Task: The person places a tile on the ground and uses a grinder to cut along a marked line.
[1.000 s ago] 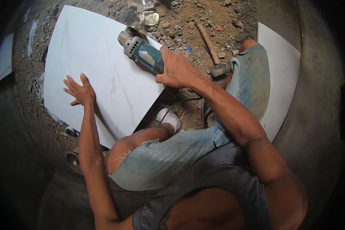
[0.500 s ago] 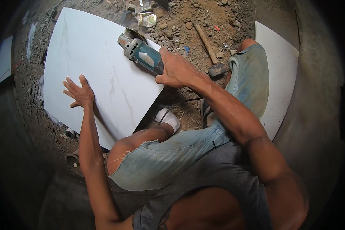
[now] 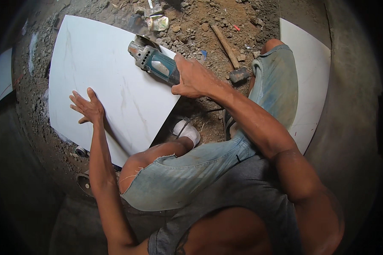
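Observation:
A large white marble-veined tile [image 3: 95,55] lies slanted in front of me. My left hand [image 3: 86,106] rests on its left part, fingers spread. Wrapped round the body of a teal angle grinder [image 3: 157,63], my right hand [image 3: 190,77] holds the tool at the tile's far edge. The grinder's disc and guard are at that edge, with faint dust beyond; the exact contact is hard to make out. A black cord [image 3: 211,110] runs below my right hand toward my sock-covered foot [image 3: 185,131].
A wooden-handled mallet [image 3: 223,42] lies on rubble [image 3: 187,19] right of the grinder. Another white tile [image 3: 308,85] is beside my right leg [image 3: 272,97], and a further one [image 3: 1,76] stands at far left. Small litter [image 3: 159,23] lies at the back. A round object [image 3: 84,185] sits by my left forearm.
The view has shifted slightly, with the tile's upper left corner now a little lower. Grinder and both hands stay in nearly the same places on the tile, with the same grip.

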Available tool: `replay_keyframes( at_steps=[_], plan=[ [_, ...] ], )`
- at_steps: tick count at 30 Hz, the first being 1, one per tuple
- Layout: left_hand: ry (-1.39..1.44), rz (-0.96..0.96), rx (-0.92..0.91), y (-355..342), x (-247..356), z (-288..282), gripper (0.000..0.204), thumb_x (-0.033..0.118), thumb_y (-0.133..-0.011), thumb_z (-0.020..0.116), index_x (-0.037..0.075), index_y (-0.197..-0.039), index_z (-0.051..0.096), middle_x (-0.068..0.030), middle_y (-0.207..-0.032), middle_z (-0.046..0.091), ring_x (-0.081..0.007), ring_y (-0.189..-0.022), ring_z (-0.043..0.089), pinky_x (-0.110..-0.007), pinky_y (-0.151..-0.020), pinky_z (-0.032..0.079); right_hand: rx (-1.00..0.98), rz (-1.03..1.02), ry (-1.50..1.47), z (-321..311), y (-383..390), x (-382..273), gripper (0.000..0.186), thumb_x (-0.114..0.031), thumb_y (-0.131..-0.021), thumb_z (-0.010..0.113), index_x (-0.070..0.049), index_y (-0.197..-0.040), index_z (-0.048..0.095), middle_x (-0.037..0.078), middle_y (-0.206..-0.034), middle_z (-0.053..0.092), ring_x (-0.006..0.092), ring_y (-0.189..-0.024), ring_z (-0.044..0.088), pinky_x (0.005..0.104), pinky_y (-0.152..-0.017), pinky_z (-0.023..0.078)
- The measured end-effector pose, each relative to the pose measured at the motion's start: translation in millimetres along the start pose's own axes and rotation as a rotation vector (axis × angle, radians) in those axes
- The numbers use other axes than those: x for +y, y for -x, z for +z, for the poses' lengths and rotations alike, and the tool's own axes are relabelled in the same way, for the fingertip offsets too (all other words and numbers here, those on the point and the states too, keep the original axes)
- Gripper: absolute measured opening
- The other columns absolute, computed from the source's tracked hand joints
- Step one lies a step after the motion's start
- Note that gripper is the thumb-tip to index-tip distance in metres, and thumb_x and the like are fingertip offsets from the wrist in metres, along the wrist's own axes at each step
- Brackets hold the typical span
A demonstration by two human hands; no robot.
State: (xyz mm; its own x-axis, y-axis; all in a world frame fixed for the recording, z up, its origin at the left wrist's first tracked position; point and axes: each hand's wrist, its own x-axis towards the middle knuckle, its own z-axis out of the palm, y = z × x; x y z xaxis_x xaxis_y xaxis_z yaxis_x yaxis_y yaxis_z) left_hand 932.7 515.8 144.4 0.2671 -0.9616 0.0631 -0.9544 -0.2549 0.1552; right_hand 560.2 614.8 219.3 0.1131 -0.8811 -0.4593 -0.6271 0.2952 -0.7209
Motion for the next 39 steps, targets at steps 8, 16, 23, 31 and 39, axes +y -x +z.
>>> replay_keyframes(
  at_steps=[8, 16, 23, 31, 39],
  plan=[
    [0.044, 0.005, -0.005, 0.2, -2.6, 0.7, 0.095, 0.079, -0.092, 0.031, 0.013, -0.159, 0.021, -0.0149, -0.166, 0.013, -0.0447, -0.152, 0.001, -0.087, -0.101, 0.002, 0.008, 0.001, -0.018, -0.7, 3.8, 0.2, 0.051, -0.019, -0.066, 0.075, 0.010, -0.099, 0.049, 0.027, -0.082, 0.068, 0.0453, -0.084, 0.068, 0.0493, -0.078, 0.056],
    [0.011, -0.024, -0.020, 1.4, 3.0, -3.0, 0.091, 0.076, -0.094, 0.032, 0.014, -0.159, 0.020, -0.0134, -0.167, 0.013, -0.0441, -0.152, 0.002, -0.086, -0.101, 0.002, -0.007, 0.004, -0.032, 0.6, 5.7, 5.0, 0.053, -0.020, -0.066, 0.075, 0.011, -0.102, 0.049, 0.028, -0.083, 0.067, 0.0468, -0.086, 0.067, 0.0497, -0.079, 0.055],
    [0.004, -0.033, -0.023, 1.2, 4.0, -1.8, 0.089, 0.075, -0.094, 0.033, 0.015, -0.159, 0.020, -0.0124, -0.167, 0.012, -0.0436, -0.153, 0.003, -0.086, -0.101, 0.003, 0.012, 0.000, -0.015, -1.0, 10.2, 5.0, 0.055, -0.019, -0.066, 0.075, 0.012, -0.103, 0.048, 0.028, -0.080, 0.067, 0.0465, -0.084, 0.068, 0.0499, -0.078, 0.056],
    [0.007, -0.021, -0.019, 0.8, 1.1, -0.2, 0.091, 0.076, -0.094, 0.031, 0.015, -0.160, 0.020, -0.0122, -0.167, 0.012, -0.0437, -0.152, 0.003, -0.087, -0.100, 0.004, 0.019, 0.006, -0.037, -2.3, 16.9, 5.9, 0.051, -0.018, -0.066, 0.074, 0.011, -0.100, 0.048, 0.025, -0.075, 0.067, 0.0450, -0.081, 0.068, 0.0495, -0.075, 0.056],
    [0.001, -0.027, -0.025, 1.8, 1.5, -1.6, 0.092, 0.078, -0.093, 0.031, 0.015, -0.160, 0.020, -0.0121, -0.167, 0.012, -0.0434, -0.153, 0.003, -0.087, -0.101, 0.005, 0.086, -0.053, -0.033, -3.1, 22.6, -2.2, 0.051, -0.019, -0.067, 0.075, 0.009, -0.099, 0.048, 0.026, -0.078, 0.067, 0.0469, -0.082, 0.068, 0.0505, -0.077, 0.055]
  ],
)
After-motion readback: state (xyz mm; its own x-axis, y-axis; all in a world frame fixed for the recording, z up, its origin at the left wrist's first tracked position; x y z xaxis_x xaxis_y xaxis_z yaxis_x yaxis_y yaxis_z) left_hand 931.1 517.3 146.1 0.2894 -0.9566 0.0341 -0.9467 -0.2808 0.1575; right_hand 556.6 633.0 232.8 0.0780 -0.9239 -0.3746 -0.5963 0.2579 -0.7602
